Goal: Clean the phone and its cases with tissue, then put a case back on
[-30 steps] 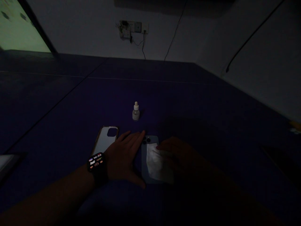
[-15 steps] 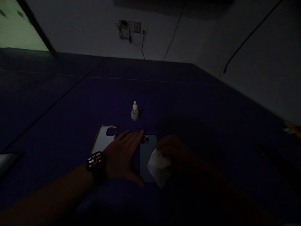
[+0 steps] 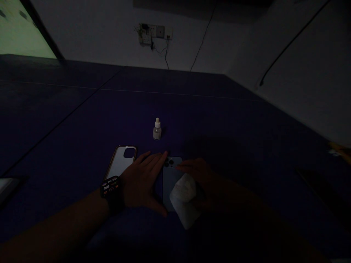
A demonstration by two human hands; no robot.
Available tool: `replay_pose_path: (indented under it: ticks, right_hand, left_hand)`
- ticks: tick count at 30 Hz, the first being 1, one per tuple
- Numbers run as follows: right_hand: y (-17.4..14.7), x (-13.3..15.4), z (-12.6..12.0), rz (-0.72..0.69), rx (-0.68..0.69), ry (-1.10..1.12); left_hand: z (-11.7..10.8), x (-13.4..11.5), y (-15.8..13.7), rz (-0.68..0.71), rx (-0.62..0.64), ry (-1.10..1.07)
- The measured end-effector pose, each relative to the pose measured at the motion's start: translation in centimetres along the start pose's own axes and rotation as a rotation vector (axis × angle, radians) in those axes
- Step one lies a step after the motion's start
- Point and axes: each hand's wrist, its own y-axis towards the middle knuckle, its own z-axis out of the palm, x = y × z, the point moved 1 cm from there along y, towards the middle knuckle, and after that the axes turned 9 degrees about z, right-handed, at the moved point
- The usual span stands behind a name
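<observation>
A pale blue phone (image 3: 170, 182) lies back up on the dark surface, its cameras at the far end. Along its left edge rests my left hand (image 3: 142, 182), fingers extended and thumb spread, touching the upper and lower left corners. A watch (image 3: 110, 187) is on that wrist. My right hand (image 3: 199, 179) is over the phone's right side, holding a crumpled white tissue (image 3: 183, 193) against the back; its grip is partly lost in shadow. Left of my left hand lies a phone case (image 3: 120, 162) with a camera cutout, partly covered by the hand.
Beyond the phone stands a small dropper bottle (image 3: 157, 130) with a white cap. A pale-topped object (image 3: 8, 186) sits at the left edge, and a dark flat object (image 3: 315, 186) lies at right. Sockets with cables (image 3: 156, 33) are on the far wall.
My right hand has shifted its fingers, one now reaching toward the phone's cameras. The tissue has moved slightly left and nearer, and looks more spread out. My left hand has stayed put.
</observation>
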Motion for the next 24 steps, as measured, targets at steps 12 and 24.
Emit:
replay_pose_path:
  ticks: [12,24]
  right_hand:
    - [-0.5,-0.3,-1.9,-0.014,0.079,-0.021]
    - [-0.9,2.5,0.9,-0.326,0.017,-0.108]
  left_hand:
    - [0.3,0.2,0.0,0.033,-0.041,0.015]
    - [0.4,0.1,-0.1,0.032,-0.064,0.02]
